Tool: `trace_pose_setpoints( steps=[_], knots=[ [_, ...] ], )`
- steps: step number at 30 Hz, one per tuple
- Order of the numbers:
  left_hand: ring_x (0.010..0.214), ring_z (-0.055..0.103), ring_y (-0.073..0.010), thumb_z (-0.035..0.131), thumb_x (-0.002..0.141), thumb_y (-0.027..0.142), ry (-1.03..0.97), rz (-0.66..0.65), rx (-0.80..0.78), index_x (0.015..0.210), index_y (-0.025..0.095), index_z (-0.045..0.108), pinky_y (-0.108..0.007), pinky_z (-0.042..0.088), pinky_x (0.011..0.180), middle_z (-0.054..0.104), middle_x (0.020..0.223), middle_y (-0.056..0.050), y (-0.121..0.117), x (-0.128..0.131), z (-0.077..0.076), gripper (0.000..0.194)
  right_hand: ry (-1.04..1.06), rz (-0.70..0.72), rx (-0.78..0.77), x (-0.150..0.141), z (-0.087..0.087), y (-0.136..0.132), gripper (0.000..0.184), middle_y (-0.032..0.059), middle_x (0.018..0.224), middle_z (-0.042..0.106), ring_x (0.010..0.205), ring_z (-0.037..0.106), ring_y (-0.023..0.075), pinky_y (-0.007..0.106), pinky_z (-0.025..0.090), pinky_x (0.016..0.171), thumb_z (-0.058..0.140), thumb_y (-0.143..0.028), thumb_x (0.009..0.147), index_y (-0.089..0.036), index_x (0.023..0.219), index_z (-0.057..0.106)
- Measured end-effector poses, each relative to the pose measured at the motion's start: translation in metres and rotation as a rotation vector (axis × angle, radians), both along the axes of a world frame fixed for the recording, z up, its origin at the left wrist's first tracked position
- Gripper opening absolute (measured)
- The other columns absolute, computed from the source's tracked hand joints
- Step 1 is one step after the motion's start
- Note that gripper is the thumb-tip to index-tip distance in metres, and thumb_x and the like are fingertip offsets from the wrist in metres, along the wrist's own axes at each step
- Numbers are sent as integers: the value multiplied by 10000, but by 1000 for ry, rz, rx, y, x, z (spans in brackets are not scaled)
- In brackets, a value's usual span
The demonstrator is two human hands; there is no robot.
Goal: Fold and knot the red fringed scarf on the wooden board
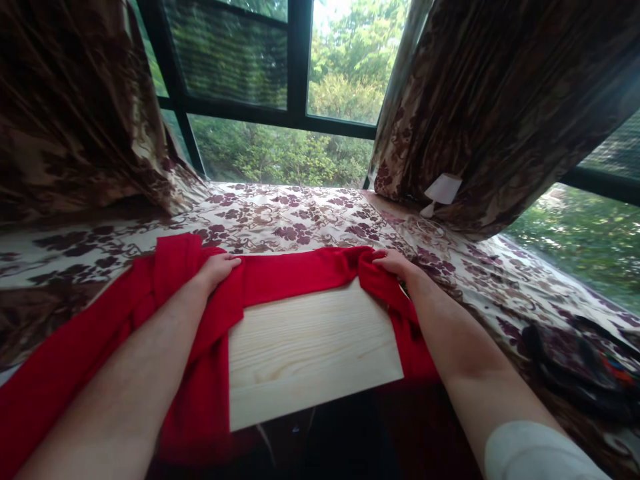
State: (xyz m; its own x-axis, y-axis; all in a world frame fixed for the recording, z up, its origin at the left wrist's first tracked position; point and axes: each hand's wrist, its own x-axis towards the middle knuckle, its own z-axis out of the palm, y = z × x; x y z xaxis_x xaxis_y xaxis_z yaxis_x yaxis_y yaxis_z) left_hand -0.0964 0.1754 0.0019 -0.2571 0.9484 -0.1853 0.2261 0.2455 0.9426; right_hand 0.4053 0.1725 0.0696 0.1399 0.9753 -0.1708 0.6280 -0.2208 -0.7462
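Note:
A soft red cloth (295, 275), possibly a garment, stretches across the far edge of a pale wooden board (310, 347). Folds of it hang over the board's left and right sides, and a long piece trails to the lower left. At the upper left, my left hand (220, 268) pinches a folded part between thumb and fingers. My right hand (393, 261) grips a bunched part near the board's far right corner. Between the two hands the cloth lies as a fairly flat band. Its exact kind is unclear.
Behind the board spreads a floral-patterned cover (295, 217). A small white lamp (443, 190) stands at the right by the patterned curtain (450, 100). A dark bag (575, 367) lies at the lower right. Windows (280, 150) show greenery.

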Motion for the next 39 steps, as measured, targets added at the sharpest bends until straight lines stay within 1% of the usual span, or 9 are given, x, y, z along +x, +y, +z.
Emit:
trace_pose_setpoints(
  steps=[6, 12, 17, 20, 22, 26, 30, 33, 39],
  knots=[
    [595, 613, -175, 654, 584, 337, -63, 150, 79, 709, 213, 620, -268, 501, 628, 640, 589, 15, 26, -1, 0, 180, 238, 15, -56, -8, -2, 16, 281, 12, 765, 724, 627, 653, 144, 234, 531, 581, 738, -292, 743, -190, 1002, 703],
    [601, 623, -200, 699, 560, 357, 143, 54, 3, 645, 214, 673, -270, 468, 588, 668, 581, -6, 32, 1, 0, 168, -289, -34, -43, 20, -18, 27, 160, 6, 601, 630, 548, 561, 128, 199, 393, 461, 746, -277, 676, -156, 722, 652],
    [594, 626, -202, 701, 540, 383, 103, -13, -14, 653, 212, 674, -272, 475, 581, 675, 580, -13, 31, 0, 0, 207, -279, -188, -59, 33, -21, 27, 111, 45, 665, 657, 578, 584, 156, 236, 438, 515, 666, -210, 704, -143, 793, 670],
    [575, 609, -195, 685, 540, 389, 150, -21, -18, 627, 215, 651, -270, 464, 561, 657, 561, -8, 34, -2, -2, 198, -483, -167, -9, 17, -17, 26, 222, 123, 871, 719, 786, 665, 232, 300, 514, 693, 665, -210, 710, -129, 914, 700],
    [575, 606, -193, 683, 542, 394, 148, -22, -24, 630, 218, 643, -269, 466, 561, 651, 558, -2, 35, -2, -3, 200, -640, -157, 162, -7, -15, 24, 331, 172, 1078, 705, 989, 658, 281, 355, 512, 855, 644, -254, 759, -124, 1061, 693],
    [585, 615, -196, 685, 553, 403, 123, -27, -45, 657, 219, 645, -269, 472, 569, 652, 566, 2, 33, 0, -2, 215, -617, 115, 411, -74, -22, 14, 501, 148, 1378, 591, 1288, 526, 252, 348, 374, 1114, 474, -404, 938, -130, 1341, 590],
    [604, 627, -196, 694, 563, 399, 143, -24, -51, 663, 215, 655, -262, 480, 583, 664, 583, 2, 28, 2, 3, 213, -661, 327, 267, -118, -39, 2, 687, 72, 1620, 297, 1478, 265, 331, 600, 177, 1184, 422, -652, 931, -324, 1533, 372],
    [606, 626, -193, 722, 549, 405, 157, -25, -38, 659, 205, 669, -260, 483, 592, 667, 579, 1, 24, 4, 7, 234, -687, 349, 134, -119, -51, 2, 734, 55, 1649, 214, 1502, 172, 376, 722, 75, 1137, 362, -742, 909, -388, 1550, 308],
    [601, 639, -203, 820, 437, 447, 11, -105, -108, 714, 170, 706, -281, 501, 569, 702, 626, -39, 16, 6, 13, 408, -653, 329, 159, -94, -61, 11, 718, 50, 1646, 221, 1509, 152, 366, 711, 60, 1145, 365, -725, 920, -365, 1542, 343]
  ],
)
